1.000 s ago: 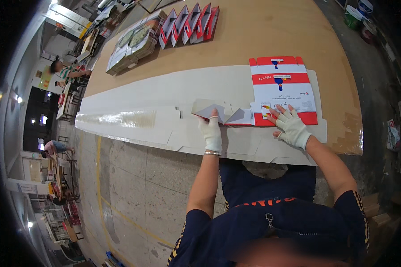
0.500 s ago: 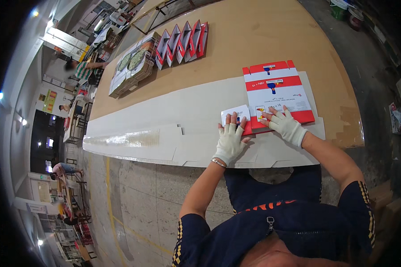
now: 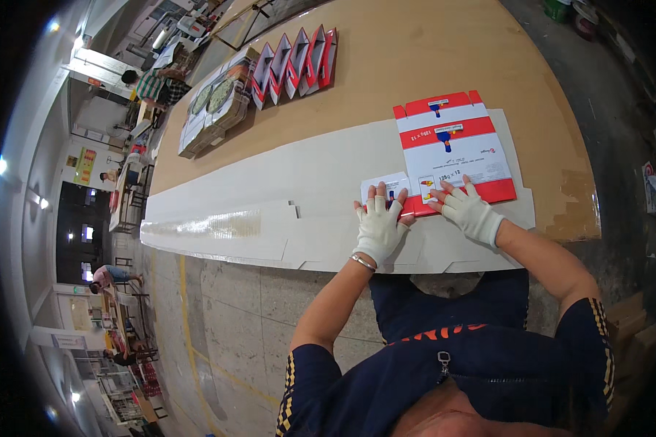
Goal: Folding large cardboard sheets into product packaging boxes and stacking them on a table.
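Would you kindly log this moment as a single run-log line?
left hand: flat on white flap | right hand: flat on red-and-white carton blank | blank lies on long white sheet | table

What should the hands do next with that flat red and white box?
Probably slide the palms outward to crease it flat. The left hand presses the white side flap, and the right hand presses the lower edge of the flattened red and white carton on the white sheet.

Bench: long sheet across the near edge. Flat carton on the sheet's right end. Left hand and right hand on the carton's near edge. Row of folded cartons behind, far left; stack left of the row.
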The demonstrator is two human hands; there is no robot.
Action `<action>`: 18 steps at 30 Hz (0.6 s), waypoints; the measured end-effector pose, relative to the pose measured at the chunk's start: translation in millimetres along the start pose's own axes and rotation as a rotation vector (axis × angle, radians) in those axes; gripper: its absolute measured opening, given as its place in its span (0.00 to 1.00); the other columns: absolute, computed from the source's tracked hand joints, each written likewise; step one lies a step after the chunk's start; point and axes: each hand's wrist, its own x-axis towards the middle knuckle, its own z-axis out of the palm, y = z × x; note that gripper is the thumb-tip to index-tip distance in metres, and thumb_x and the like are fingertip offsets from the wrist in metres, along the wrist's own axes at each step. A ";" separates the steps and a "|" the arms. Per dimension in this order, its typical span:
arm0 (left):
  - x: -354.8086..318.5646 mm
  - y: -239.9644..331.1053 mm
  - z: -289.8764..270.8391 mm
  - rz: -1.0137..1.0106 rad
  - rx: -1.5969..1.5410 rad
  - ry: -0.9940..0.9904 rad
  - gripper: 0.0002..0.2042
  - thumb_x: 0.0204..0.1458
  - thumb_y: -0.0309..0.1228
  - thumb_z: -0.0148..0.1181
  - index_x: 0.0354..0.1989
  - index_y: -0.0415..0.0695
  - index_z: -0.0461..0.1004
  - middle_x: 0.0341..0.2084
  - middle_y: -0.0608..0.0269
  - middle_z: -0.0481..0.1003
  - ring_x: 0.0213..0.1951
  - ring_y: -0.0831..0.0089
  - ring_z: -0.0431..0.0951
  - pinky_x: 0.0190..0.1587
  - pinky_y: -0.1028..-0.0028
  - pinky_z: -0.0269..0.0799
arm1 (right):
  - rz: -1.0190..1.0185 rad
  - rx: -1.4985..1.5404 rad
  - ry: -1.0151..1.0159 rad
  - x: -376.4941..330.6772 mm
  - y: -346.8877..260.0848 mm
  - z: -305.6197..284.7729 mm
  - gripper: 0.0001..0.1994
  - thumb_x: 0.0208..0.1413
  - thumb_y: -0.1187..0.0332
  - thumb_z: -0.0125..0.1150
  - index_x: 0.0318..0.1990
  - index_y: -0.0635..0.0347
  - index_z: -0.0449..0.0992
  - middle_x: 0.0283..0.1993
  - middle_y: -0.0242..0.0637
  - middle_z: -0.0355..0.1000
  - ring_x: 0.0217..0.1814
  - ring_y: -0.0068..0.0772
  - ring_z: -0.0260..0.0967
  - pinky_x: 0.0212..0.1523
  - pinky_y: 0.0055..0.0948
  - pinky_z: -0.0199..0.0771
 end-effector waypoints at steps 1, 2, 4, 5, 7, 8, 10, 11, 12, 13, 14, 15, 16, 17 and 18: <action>1.0 -3.0 2.8 0.005 -0.042 0.024 0.28 0.52 0.52 0.47 0.62 0.61 0.58 0.62 0.44 0.49 0.64 0.47 0.46 0.57 0.35 0.39 | 0.001 0.028 -0.056 0.1 -0.3 -3.4 0.21 0.54 0.69 0.45 0.58 0.49 0.64 0.66 0.35 0.54 0.69 0.40 0.47 0.62 0.66 0.36; 2.5 -5.9 5.4 0.009 -0.085 0.048 0.28 0.51 0.52 0.49 0.61 0.60 0.59 0.62 0.45 0.49 0.64 0.47 0.45 0.57 0.35 0.38 | -0.001 0.033 -0.060 0.5 0.1 -7.1 0.21 0.54 0.69 0.45 0.58 0.49 0.64 0.66 0.35 0.54 0.69 0.40 0.47 0.62 0.66 0.36; 6.9 -7.9 1.6 -0.009 -0.155 0.001 0.28 0.49 0.51 0.52 0.60 0.59 0.60 0.62 0.46 0.49 0.64 0.47 0.44 0.58 0.36 0.37 | 0.025 0.172 -0.123 1.3 -0.3 -15.0 0.23 0.51 0.70 0.46 0.58 0.52 0.64 0.66 0.36 0.54 0.70 0.41 0.45 0.63 0.64 0.34; 11.8 -7.8 0.0 -0.022 -0.223 -0.035 0.29 0.47 0.51 0.54 0.59 0.58 0.61 0.62 0.47 0.49 0.65 0.48 0.43 0.58 0.36 0.35 | 0.022 0.177 -0.132 1.3 2.5 -13.7 0.23 0.51 0.70 0.46 0.58 0.52 0.64 0.66 0.36 0.54 0.70 0.41 0.45 0.63 0.64 0.34; 28.2 -3.5 -2.9 -0.061 -0.255 -0.047 0.32 0.44 0.49 0.59 0.59 0.56 0.61 0.62 0.48 0.50 0.65 0.49 0.42 0.60 0.40 0.34 | 0.025 0.220 -0.071 0.9 5.3 -14.8 0.27 0.44 0.73 0.49 0.57 0.56 0.64 0.64 0.40 0.56 0.69 0.45 0.46 0.63 0.65 0.33; 39.3 -4.1 -2.8 -0.111 -0.282 0.012 0.31 0.43 0.48 0.59 0.58 0.55 0.62 0.60 0.48 0.52 0.64 0.49 0.43 0.60 0.41 0.34 | 0.035 0.235 -0.055 1.6 2.7 -17.6 0.26 0.43 0.73 0.51 0.55 0.57 0.66 0.64 0.39 0.56 0.69 0.43 0.46 0.63 0.63 0.34; 71.1 -8.3 -2.7 -0.160 -0.316 0.099 0.29 0.42 0.47 0.61 0.55 0.52 0.65 0.59 0.49 0.55 0.63 0.49 0.45 0.62 0.45 0.34 | 0.030 0.275 -0.022 4.2 2.8 -20.1 0.23 0.44 0.73 0.52 0.53 0.57 0.68 0.61 0.40 0.60 0.66 0.42 0.51 0.63 0.57 0.41; 76.0 -10.3 -1.1 -0.165 -0.323 0.116 0.29 0.42 0.47 0.61 0.55 0.52 0.65 0.59 0.49 0.55 0.63 0.49 0.45 0.62 0.45 0.34 | 0.035 0.323 0.013 4.7 2.0 -23.0 0.20 0.45 0.73 0.52 0.50 0.56 0.70 0.57 0.40 0.64 0.63 0.40 0.56 0.62 0.51 0.49; 85.0 -16.1 3.5 -0.173 -0.339 0.076 0.28 0.42 0.47 0.60 0.54 0.51 0.67 0.60 0.49 0.53 0.63 0.49 0.45 0.62 0.45 0.34 | 0.111 0.414 0.028 2.3 -2.4 -31.1 0.18 0.45 0.74 0.53 0.47 0.58 0.72 0.53 0.40 0.67 0.57 0.41 0.61 0.58 0.46 0.55; 93.9 -25.9 2.2 -0.186 -0.348 0.041 0.27 0.43 0.47 0.60 0.52 0.50 0.68 0.61 0.50 0.52 0.63 0.49 0.44 0.62 0.45 0.34 | 0.177 0.506 0.049 0.3 -10.6 -41.6 0.15 0.44 0.74 0.53 0.43 0.60 0.73 0.49 0.41 0.70 0.52 0.42 0.65 0.54 0.40 0.61; 92.3 -24.9 -3.9 -0.173 -0.234 0.145 0.21 0.46 0.43 0.59 0.48 0.47 0.72 0.49 0.53 0.68 0.55 0.58 0.63 0.59 0.57 0.53 | 0.275 0.551 0.018 -8.5 -14.8 -55.0 0.11 0.47 0.72 0.54 0.40 0.62 0.74 0.45 0.40 0.71 0.48 0.39 0.67 0.49 0.36 0.65; 94.4 -27.6 -16.1 -0.174 -0.238 0.165 0.21 0.46 0.43 0.59 0.48 0.47 0.72 0.49 0.53 0.68 0.55 0.58 0.63 0.59 0.57 0.53 | 0.374 0.596 -0.013 -18.1 -20.1 -64.2 0.09 0.50 0.70 0.54 0.37 0.64 0.74 0.42 0.40 0.72 0.44 0.36 0.69 0.43 0.32 0.69; 94.9 -27.2 -28.0 -0.225 -0.555 -0.025 0.18 0.49 0.41 0.57 0.45 0.44 0.73 0.40 0.55 0.72 0.45 0.63 0.68 0.52 0.63 0.61 | 0.615 0.968 -0.218 -31.5 -18.5 -60.3 0.12 0.53 0.66 0.54 0.41 0.64 0.72 0.43 0.40 0.71 0.44 0.34 0.69 0.41 0.31 0.70; 94.8 -26.2 -38.7 -0.270 -0.867 -0.226 0.16 0.51 0.38 0.55 0.43 0.41 0.75 0.32 0.56 0.75 0.36 0.68 0.74 0.45 0.70 0.68 | 0.854 1.340 -0.430 -43.6 -15.6 -53.8 0.15 0.56 0.63 0.55 0.46 0.64 0.69 0.45 0.40 0.70 0.44 0.32 0.69 0.39 0.30 0.71; 89.8 -19.4 -52.7 -0.164 -1.008 -0.266 0.13 0.53 0.33 0.53 0.40 0.36 0.75 0.23 0.62 0.76 0.24 0.77 0.72 0.30 0.76 0.69 | 0.862 1.332 -0.433 -55.7 -21.8 -49.9 0.15 0.56 0.63 0.55 0.46 0.64 0.69 0.45 0.40 0.70 0.44 0.32 0.69 0.39 0.30 0.71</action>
